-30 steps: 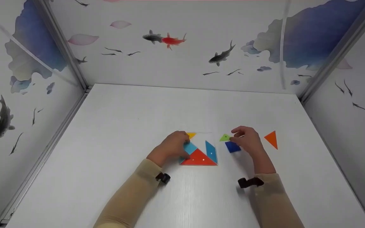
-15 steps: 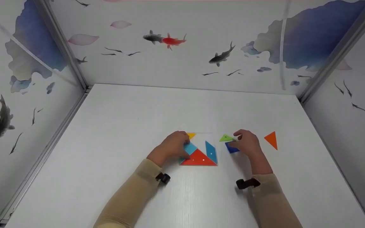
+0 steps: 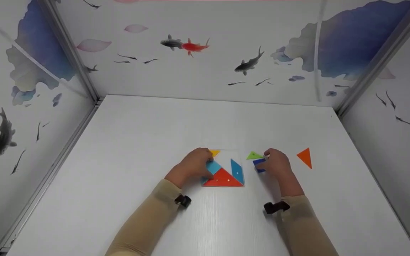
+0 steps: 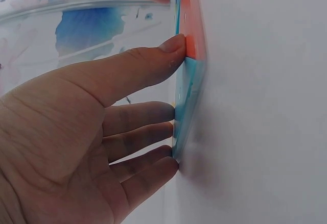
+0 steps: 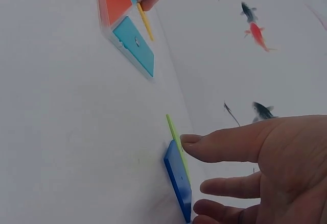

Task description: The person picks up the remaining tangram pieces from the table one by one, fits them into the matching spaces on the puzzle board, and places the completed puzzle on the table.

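My left hand [image 3: 192, 163] rests on the left side of a clear tangram tray [image 3: 222, 186], its thumb at the lower corner and its fingertips along the edge. In the tray lie a red triangle [image 3: 222, 177], a light blue piece [image 3: 213, 166], a blue parallelogram [image 3: 237, 171] and a yellow piece [image 3: 215, 153], partly hidden by that hand. To the tray's right, my right hand [image 3: 278, 161] reaches over a dark blue square [image 5: 176, 178], with thumb and fingers spread around it. Whether the thumb touches it, I cannot tell. A green triangle [image 3: 253, 155] lies against the square's far side.
An orange triangle [image 3: 305, 158] lies on the white table [image 3: 148, 149], right of my right hand. Panels printed with fish [image 3: 249, 64] surround the table at the back and both sides. A small black camera sits on each wrist.
My right hand has left the green triangle and shifted slightly toward me and left, its thumb now over the dark blue square. The left hand stays on the tray.
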The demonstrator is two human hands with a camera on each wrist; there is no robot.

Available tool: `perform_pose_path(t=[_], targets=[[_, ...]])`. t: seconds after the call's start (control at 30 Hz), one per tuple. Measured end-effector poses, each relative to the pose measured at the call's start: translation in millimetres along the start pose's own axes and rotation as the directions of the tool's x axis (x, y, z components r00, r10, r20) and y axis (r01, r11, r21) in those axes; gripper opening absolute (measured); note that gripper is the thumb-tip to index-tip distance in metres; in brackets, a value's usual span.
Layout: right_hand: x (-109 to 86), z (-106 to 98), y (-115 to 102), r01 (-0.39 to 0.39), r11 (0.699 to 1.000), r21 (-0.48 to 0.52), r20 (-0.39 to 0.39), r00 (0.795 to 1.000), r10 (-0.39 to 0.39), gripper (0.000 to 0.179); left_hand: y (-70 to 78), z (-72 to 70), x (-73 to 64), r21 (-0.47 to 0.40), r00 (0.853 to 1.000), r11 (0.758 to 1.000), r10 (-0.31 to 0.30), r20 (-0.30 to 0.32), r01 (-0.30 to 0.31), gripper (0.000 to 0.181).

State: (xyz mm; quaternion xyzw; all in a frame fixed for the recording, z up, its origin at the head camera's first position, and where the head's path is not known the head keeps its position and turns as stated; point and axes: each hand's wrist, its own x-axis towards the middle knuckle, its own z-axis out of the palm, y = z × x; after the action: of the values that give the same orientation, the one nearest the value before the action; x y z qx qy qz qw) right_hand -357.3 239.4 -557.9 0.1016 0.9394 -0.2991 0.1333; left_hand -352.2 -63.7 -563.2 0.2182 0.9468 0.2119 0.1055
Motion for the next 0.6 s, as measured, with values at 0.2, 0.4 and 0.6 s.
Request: perform_pose_path(t=[0.2,0.4,0.6], targets=[[0.0,3.1,-1.8,0.021,0.999,-0.050,-0.003,1.000,-0.021,0.071,0.9,-0.2,-0.9,-0.013,1.000,1.000,-0.013,-0.006,0.013,0.052],[-0.8,4.4,-0.3,0.044,0.997,-0.066,-0.013,0.999,-0.045,0.066,-0.2,0.1,0.5,-0.016,1.000,1.000,-0.009,-0.001,0.009,0.052],[-2.9,6.1,0.4,0.053,0.997,-0.047,-0.012,0.999,-0.053,0.064,-2.7,1.3,1.0,-0.018,1.000,1.000,0.018,-0.009,-0.018,0.050]])
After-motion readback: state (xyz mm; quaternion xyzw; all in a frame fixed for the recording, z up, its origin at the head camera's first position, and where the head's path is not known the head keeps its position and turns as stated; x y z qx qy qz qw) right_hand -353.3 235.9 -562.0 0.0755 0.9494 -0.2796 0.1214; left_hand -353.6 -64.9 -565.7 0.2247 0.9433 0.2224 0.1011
